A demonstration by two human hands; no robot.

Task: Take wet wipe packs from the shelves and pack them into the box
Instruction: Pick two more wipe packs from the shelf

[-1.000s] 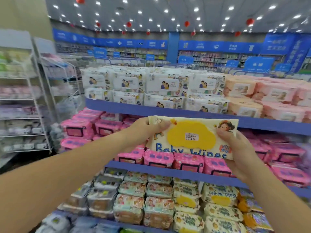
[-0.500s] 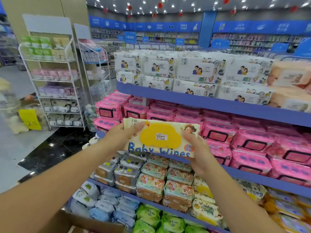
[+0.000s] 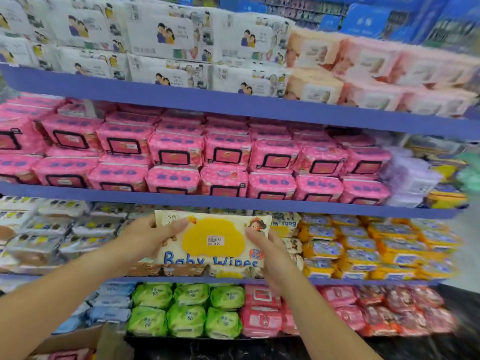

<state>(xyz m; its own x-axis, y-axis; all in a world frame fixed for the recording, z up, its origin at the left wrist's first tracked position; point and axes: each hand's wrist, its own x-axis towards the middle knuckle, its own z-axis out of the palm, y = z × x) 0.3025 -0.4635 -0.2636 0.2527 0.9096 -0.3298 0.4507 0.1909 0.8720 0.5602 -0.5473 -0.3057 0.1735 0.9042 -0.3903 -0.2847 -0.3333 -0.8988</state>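
A cream and yellow "Baby Wipes" pack (image 3: 213, 239) with a small price sticker is held flat towards me in front of the third shelf. My left hand (image 3: 148, 236) grips its left end, thumb across the front. My right hand (image 3: 270, 255) grips its right end, thumb on the front and fingers behind. A cardboard box (image 3: 78, 341) shows at the bottom left corner, with a pink pack partly visible inside; most of the box is cut off by the frame.
Blue shelves (image 3: 233, 107) rise in tiers: white and peach packs on top, pink packs (image 3: 226, 154) below, yellow packs (image 3: 363, 250) to the right, green packs (image 3: 187, 310) and red packs on the lowest tier. Dark floor lies in front.
The view has swung right and down, from the aisle and wire racks to the shelves alone. Both hands have carried the pack lower, from the pink tier to the third shelf.
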